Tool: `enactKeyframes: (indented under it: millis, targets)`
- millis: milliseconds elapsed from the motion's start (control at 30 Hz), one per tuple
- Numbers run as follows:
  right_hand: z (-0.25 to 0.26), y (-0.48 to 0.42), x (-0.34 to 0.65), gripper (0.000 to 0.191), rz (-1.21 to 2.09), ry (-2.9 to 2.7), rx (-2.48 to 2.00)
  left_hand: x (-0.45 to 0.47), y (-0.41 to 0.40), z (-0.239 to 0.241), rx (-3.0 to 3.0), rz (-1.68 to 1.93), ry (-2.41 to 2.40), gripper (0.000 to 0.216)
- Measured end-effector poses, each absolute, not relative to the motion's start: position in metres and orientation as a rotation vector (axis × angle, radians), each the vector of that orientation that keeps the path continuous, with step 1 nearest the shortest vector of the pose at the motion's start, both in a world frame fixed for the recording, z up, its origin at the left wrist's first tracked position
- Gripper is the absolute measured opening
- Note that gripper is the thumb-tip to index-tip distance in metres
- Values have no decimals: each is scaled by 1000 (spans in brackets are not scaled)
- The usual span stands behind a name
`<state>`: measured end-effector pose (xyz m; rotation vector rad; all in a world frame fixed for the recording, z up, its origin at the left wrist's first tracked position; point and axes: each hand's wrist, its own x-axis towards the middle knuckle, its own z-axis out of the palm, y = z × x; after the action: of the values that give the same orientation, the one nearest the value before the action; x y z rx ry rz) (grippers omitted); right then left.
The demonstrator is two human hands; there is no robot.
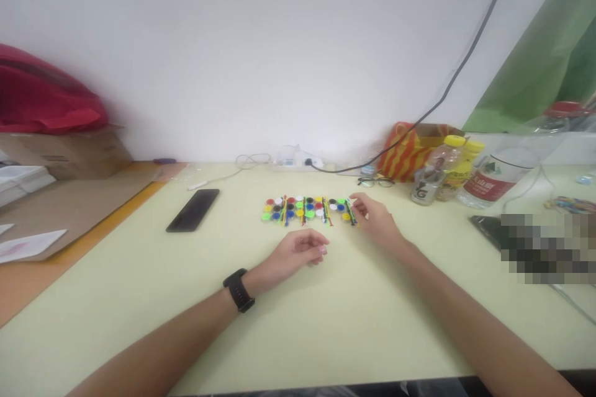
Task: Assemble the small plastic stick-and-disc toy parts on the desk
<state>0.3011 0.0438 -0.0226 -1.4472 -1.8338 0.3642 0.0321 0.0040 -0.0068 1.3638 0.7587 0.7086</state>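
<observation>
Several small round discs (298,206) in red, white, black, yellow, green and blue lie in rows at the middle of the table. Columns of thin coloured sticks (305,211) lie between the groups of discs. At the right end of the rows, my right hand (376,218) is bent with its fingertips at the last column of sticks (350,212); what is between those fingers is too small to make out. My left hand (295,254), with a black watch on the wrist, hovers in front of the discs. Its fingers are loosely curved, the thumb apart from them, and nothing shows in them.
A black phone (193,211) lies to the left. Behind the discs are a power strip (291,160) and glasses (376,182). To the right stand a striped bag (399,152), a yellow-capped bottle (436,172) and a large water bottle (488,181). A cardboard box (69,152) is at far left.
</observation>
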Motion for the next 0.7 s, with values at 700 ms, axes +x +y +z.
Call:
enactKeyframes:
  millis: [700]
  targets:
    - [-29, 45, 295, 31, 325, -2003, -1480, 33, 4, -6, 1367, 700, 761, 34]
